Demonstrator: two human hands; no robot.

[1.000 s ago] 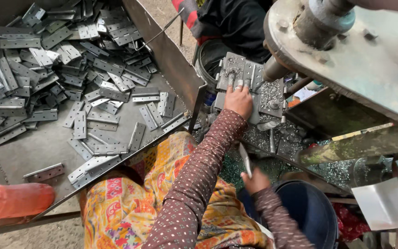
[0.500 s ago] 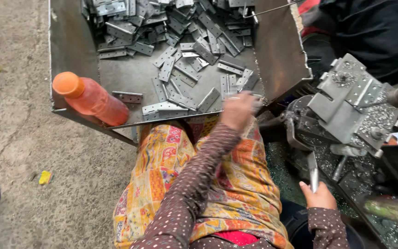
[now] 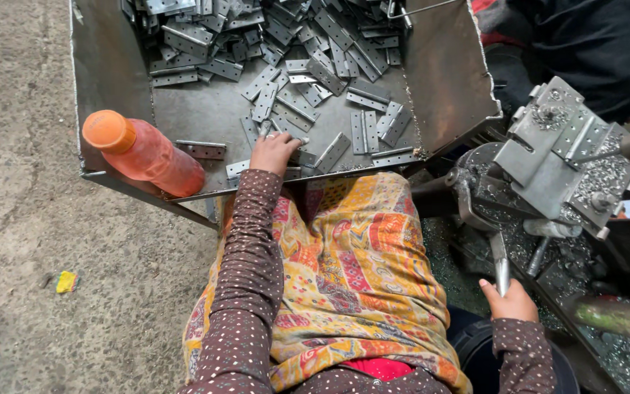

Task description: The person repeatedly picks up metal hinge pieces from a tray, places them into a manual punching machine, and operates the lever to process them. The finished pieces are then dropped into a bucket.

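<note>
We're sitting at the big metal tray [image 3: 111, 66], full of flat metal hinge plates [image 3: 308, 66], with an orange bottle [image 3: 144, 153] lying in its corner. Our left hand [image 3: 275, 152] is resting fingers-down on plates at the near edge; can't tell if it's pinching one. Our right hand [image 3: 510, 300] is wrapping tight around the machine's lever [image 3: 499, 264].

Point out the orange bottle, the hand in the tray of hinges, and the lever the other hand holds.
orange bottle [image 3: 156, 159], head view, on its body.
left hand [image 3: 274, 152], head view, back of the hand.
lever [image 3: 500, 264], head view, on its metal shaft.
</note>
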